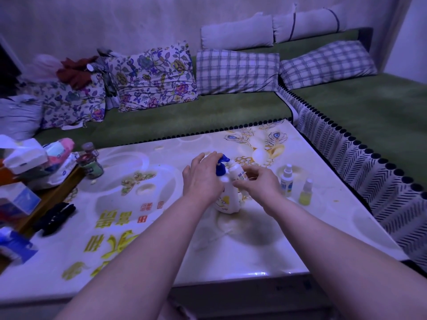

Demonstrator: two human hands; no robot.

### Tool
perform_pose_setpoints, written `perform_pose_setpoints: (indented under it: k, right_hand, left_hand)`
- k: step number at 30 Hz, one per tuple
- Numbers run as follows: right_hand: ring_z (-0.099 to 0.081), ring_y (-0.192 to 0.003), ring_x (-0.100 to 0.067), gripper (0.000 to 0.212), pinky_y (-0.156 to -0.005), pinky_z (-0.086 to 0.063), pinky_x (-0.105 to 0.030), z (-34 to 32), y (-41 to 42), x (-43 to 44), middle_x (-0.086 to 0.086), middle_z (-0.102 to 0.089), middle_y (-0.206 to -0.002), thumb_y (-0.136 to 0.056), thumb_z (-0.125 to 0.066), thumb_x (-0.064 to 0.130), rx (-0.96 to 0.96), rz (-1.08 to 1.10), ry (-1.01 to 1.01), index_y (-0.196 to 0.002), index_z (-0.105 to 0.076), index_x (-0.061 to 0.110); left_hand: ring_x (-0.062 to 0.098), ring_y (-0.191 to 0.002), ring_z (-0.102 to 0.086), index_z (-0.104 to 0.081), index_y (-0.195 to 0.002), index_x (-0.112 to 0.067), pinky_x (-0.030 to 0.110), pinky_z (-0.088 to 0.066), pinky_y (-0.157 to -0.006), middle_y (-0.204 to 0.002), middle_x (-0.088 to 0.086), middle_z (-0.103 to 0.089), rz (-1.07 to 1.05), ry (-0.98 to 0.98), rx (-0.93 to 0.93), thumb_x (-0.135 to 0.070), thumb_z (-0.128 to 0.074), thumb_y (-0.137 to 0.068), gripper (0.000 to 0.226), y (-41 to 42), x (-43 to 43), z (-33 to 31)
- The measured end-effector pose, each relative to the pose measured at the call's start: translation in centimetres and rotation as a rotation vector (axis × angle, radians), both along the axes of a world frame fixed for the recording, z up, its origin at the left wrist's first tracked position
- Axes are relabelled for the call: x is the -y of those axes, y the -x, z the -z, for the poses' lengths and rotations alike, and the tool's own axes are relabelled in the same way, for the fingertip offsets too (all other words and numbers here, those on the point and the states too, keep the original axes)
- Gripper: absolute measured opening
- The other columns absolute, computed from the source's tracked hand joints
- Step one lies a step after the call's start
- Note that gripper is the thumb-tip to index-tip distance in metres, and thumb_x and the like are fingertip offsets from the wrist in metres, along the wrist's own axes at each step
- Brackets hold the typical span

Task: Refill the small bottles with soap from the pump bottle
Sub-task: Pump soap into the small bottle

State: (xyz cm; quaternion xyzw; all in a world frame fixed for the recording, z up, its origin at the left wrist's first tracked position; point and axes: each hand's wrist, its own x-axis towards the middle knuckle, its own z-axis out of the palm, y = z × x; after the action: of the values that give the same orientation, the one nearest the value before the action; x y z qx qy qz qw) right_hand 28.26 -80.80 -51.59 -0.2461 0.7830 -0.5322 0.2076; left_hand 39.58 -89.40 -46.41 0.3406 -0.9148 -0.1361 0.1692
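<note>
A white pump bottle (227, 202) with a blue pump head stands on the patterned table (161, 239). My left hand (203, 179) rests over the top of the blue pump. My right hand (258, 183) holds a small white bottle (236, 172) tilted, its mouth up against the pump's nozzle. Two more small bottles stand to the right: a white spray bottle (286, 181) and a smaller yellowish one (305, 192).
Two jars (91, 167) stand at the table's left, next to tissue packs (27, 155) and boxes on a wooden stand. A black object (55, 218) lies near the left edge. A green sofa with pillows wraps the back and right.
</note>
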Motion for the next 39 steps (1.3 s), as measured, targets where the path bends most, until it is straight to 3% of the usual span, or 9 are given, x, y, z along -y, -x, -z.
perform_pose_setpoints:
  k: [9, 15, 21, 26, 29, 33, 39]
  right_hand:
    - [-0.069, -0.088, -0.014, 0.036, -0.085, -0.056, -0.046, 0.0, -0.3, 0.4, 0.01, -0.073, -0.089, -0.046, -0.071, 0.041, 0.025, -0.008, 0.032, -0.081, -0.068, 0.046]
    - [-0.069, -0.087, -0.015, 0.041, -0.085, -0.056, -0.047, 0.2, -0.4, 0.1, 0.011, -0.072, -0.088, -0.05, -0.073, 0.041, 0.019, -0.021, 0.042, -0.091, -0.071, 0.043]
    - [-0.068, -0.087, -0.013, 0.053, -0.086, -0.056, -0.045, 0.5, -0.3, -0.1, 0.011, -0.072, -0.089, -0.047, -0.072, 0.046, 0.027, -0.02, 0.027, -0.098, -0.072, 0.033]
    - [-0.067, -0.089, -0.015, 0.024, -0.089, -0.055, -0.044, 0.7, -0.2, -0.7, 0.01, -0.07, -0.088, -0.07, -0.08, 0.024, 0.066, -0.094, 0.039, -0.086, -0.063, 0.032]
    - [-0.068, -0.093, -0.021, 0.026, -0.088, -0.055, -0.047, 0.8, -0.3, -0.7, 0.0, -0.07, -0.096, -0.076, -0.077, 0.026, 0.092, -0.119, 0.046, -0.091, -0.057, 0.034]
    - [-0.068, -0.092, -0.019, 0.029, -0.09, -0.054, -0.047, 1.0, -0.4, -0.8, 0.004, -0.069, -0.092, -0.077, -0.075, 0.03, 0.105, -0.1, 0.045, -0.093, -0.052, 0.035]
    - [-0.068, -0.095, -0.018, 0.028, -0.094, -0.051, -0.046, 1.1, -0.8, -0.8, 0.0, -0.071, -0.099, -0.077, -0.076, 0.033, 0.151, -0.136, 0.053, -0.091, -0.052, 0.034]
  left_hand:
    - [0.016, -0.141, -0.022, -0.042, -0.136, -0.032, 0.041, -0.023, -0.112, -0.143, -0.011, -0.043, -0.004, 0.009, 0.008, -0.009, -0.052, -0.082, 0.059, -0.2, 0.2, -0.2]
    - [0.015, -0.138, -0.027, -0.05, -0.133, -0.031, 0.034, -0.027, -0.107, -0.137, 0.001, -0.049, -0.035, -0.006, -0.032, -0.006, -0.049, -0.086, 0.053, 0.3, 0.8, -1.0]
    - [0.017, -0.129, -0.033, -0.057, -0.127, -0.032, 0.034, -0.03, -0.099, -0.123, 0.001, -0.058, -0.043, 0.053, -0.009, -0.024, -0.051, -0.092, 0.036, 1.0, 1.8, -1.8]
    - [0.022, -0.129, -0.03, -0.049, -0.135, -0.034, 0.039, -0.03, -0.095, -0.133, -0.004, -0.054, -0.043, 0.132, 0.146, -0.034, -0.048, -0.095, 0.039, 1.9, 2.4, -2.7]
    - [0.022, -0.126, -0.033, -0.051, -0.132, -0.035, 0.039, -0.029, -0.093, -0.129, -0.004, -0.057, -0.041, 0.152, 0.185, -0.033, -0.046, -0.097, 0.036, 2.1, 2.5, -3.0]
    - [0.024, -0.124, -0.033, -0.051, -0.133, -0.036, 0.038, -0.029, -0.087, -0.129, -0.003, -0.054, -0.026, 0.161, 0.256, -0.036, -0.045, -0.097, 0.036, 2.4, 2.5, -3.1]
    - [0.025, -0.122, -0.034, -0.057, -0.126, -0.033, 0.037, -0.028, -0.082, -0.12, 0.0, -0.058, -0.059, 0.136, 0.212, -0.037, -0.045, -0.095, 0.033, 2.8, 2.1, -2.8]
